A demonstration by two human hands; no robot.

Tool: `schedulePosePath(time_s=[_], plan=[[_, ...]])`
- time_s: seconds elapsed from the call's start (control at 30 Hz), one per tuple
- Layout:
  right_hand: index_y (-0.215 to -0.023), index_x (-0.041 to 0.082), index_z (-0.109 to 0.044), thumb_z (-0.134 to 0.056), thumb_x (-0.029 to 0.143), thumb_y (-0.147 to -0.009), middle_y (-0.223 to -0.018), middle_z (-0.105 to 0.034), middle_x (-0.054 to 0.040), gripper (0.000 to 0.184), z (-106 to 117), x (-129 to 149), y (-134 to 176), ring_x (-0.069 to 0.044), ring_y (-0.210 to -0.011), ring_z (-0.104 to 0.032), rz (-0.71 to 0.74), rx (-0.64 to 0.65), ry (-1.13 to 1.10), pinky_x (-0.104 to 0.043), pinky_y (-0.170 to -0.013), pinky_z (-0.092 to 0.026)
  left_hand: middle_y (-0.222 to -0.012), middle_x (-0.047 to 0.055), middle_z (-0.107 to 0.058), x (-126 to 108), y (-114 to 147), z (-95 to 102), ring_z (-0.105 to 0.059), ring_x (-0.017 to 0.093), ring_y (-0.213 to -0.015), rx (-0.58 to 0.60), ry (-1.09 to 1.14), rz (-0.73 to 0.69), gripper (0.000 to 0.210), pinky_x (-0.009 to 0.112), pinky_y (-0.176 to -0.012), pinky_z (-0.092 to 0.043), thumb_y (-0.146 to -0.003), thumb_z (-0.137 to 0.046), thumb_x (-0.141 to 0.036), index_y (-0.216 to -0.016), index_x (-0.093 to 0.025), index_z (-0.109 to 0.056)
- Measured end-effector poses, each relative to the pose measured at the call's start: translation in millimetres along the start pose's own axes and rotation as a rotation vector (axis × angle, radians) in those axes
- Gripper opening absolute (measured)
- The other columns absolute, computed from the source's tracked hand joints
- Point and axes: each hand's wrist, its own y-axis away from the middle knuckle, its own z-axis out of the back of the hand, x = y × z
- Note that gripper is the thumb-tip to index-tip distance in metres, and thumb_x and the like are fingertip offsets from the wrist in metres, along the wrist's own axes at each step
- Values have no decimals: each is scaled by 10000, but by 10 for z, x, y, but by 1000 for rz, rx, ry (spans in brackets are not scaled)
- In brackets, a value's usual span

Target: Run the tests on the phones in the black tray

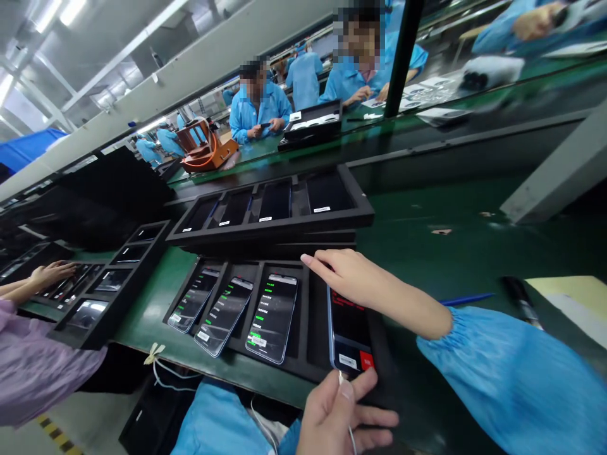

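Now left hand pinches cable at phone.

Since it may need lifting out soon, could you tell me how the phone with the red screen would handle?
The phone looks stiff and flat, so it won't roll. Its glossy glass probably makes it slippery and breakable. The white cable pinched by the left hand seems plugged in and could tug it.

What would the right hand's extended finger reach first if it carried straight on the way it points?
Probably the upper rim of the black tray, then the lit phone in the neighbouring slot; the right hand points leftward across it, though its height above is unclear.
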Motion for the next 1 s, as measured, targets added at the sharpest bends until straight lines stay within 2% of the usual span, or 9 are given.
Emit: schedulePosePath(time_s=[0.13, 0.3, 0.53, 0.77, 1.0], plan=[[-774, 240, -546, -311, 652, -1141, -878, -721, -65, 600, 46, 19, 10, -245, -872, -672, -25, 14, -43, -337, -785, -391, -1527, 255, -662, 82, -137, 75, -820, 328, -1071, 52, -42, 0, 725, 444, -963, -634, -831, -873, -737, -1222, -173, -642], [-741, 246, -516, -315, 685, -1119, -793, -685, -50, 613, 59, 32, 21, -230, -783, -642, -58, 14, -69, -328, -746, -387, -1426, 269, -724, 218, -316, 108, -839, 296, -900, 8, -33, -19, 845, 332, -775, -596, -683, -882, -869, -1086, -161, -658], [-719, 247, -503, -311, 747, -1083, -710, -645, -41, 647, 35, 42, 25, -219, -707, -615, -65, -18, -65, -331, -710, -378, -1387, 259, -748, 182, -309, 20, -840, 272, -831, 3, -17, -36, 815, 296, -726, -569, -646, -894, -878, -935, -163, -629], [-766, 252, -545, -343, 780, -1059, -691, -640, -27, 637, 11, 41, 28, -223, -723, -640, -85, 10, -77, -327, -716, -396, -1441, 256, -720, -62, -229, -10, -832, 233, -862, 100, -43, 27, 768, 290, -792, -566, -691, -905, -833, -920, -152, -632], [-792, 251, -533, -282, 802, -1056, -780, -667, -41, 660, -54, 1, 22, -231, -786, -656, -30, 42, -123, -343, -741, -413, -1294, 236, -791, 33, -127, 53, -820, 239, -790, 130, 56, 18, 695, 284, -724, -546, -787, -870, -784, -959, -143, -659]])
